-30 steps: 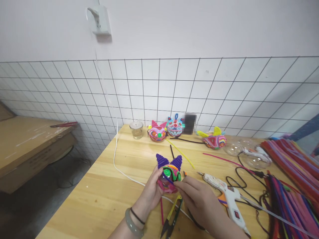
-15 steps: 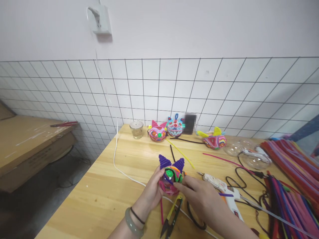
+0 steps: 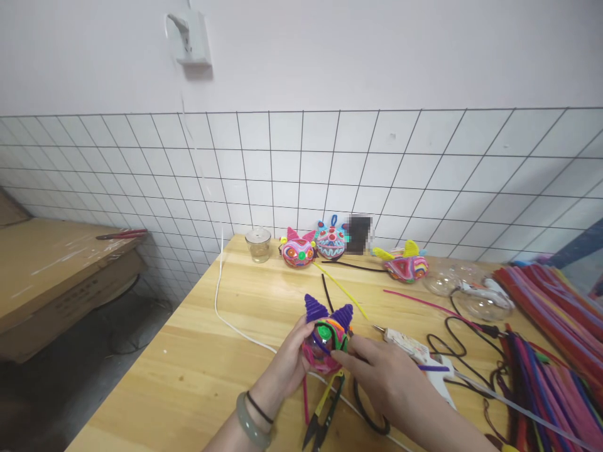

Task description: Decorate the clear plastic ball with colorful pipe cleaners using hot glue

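My left hand [image 3: 293, 351] is wrapped round the left side of a clear ball ornament [image 3: 325, 351], partly covered in pink, green, orange and black pipe cleaner, with two purple pointed ears on top. My right hand [image 3: 377, 370] is closed at the ornament's right side, its fingertips touching the front. It pinches a purple pipe cleaner [image 3: 434, 368]; one end lies across the ball's face and the other sticks out beyond the hand. Thread snips [image 3: 324, 414] with yellow and black handles lie just below, beside a pink pipe cleaner [image 3: 306, 399].
A glue gun [image 3: 409, 345] lies right of my hands, near a black cord [image 3: 445, 333]. Behind stand three decorated ornaments [image 3: 298, 248] and a glass cup [image 3: 259, 246]. Clear balls [image 3: 485, 302] and pipe cleaner bundles [image 3: 541, 389] are at the right. A white cord [image 3: 235, 326] crosses the table.
The ornament has shifted slightly right and down with both hands. The free end of the purple pipe cleaner has moved a little to the right. Other things stay put.
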`<state>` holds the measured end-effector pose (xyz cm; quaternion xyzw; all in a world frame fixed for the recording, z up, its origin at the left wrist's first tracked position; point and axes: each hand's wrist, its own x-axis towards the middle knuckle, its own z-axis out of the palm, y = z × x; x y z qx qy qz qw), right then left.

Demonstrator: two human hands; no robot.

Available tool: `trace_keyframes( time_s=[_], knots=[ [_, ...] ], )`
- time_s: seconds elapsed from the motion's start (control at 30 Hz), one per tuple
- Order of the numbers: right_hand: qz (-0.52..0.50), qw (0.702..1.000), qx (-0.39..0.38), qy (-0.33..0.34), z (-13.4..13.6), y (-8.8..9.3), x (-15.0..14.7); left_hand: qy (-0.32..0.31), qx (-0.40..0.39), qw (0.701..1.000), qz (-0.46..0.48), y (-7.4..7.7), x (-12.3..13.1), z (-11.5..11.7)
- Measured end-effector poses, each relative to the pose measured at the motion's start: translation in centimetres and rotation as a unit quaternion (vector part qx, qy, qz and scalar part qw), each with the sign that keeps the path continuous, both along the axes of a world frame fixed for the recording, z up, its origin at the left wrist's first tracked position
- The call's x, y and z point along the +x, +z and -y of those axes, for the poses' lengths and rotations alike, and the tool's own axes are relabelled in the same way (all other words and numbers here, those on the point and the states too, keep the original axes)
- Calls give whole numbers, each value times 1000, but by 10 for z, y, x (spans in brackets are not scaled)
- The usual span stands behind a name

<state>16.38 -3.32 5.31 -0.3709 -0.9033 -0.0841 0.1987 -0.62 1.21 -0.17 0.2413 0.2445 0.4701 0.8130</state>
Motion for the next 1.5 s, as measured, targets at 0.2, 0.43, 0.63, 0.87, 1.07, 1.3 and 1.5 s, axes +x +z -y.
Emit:
trace_keyframes(
  time_s=[0.2, 0.43, 0.63, 0.87, 1.07, 1.3, 1.5],
  knots=[
    [-18, 1000, 5, -12, 1, 1, 1, -5, 14, 1000, 5, -3, 2, 0],
    [-11, 999, 36, -14, 2, -1, 3, -15, 4, 1000, 5, -2, 2, 0],
    [-16, 999, 38, -10, 3, 7, 1, -42, 2, 999, 1, -1, 3, 0],
    [-33, 999, 34, -14, 3, 5, 2, -60, 53, 997, -2, -4, -1, 0],
    [-50, 998, 16, -18, 5, 3, 5, -69, 63, 996, -11, -2, -2, 1],
    [-30, 999, 6, -13, 5, 2, 6, -67, 51, 996, -21, -1, -4, 1],
    [-39, 999, -1, 0, 6, 8, 2, -68, 44, 997, -10, -6, -5, -1]
  ],
)
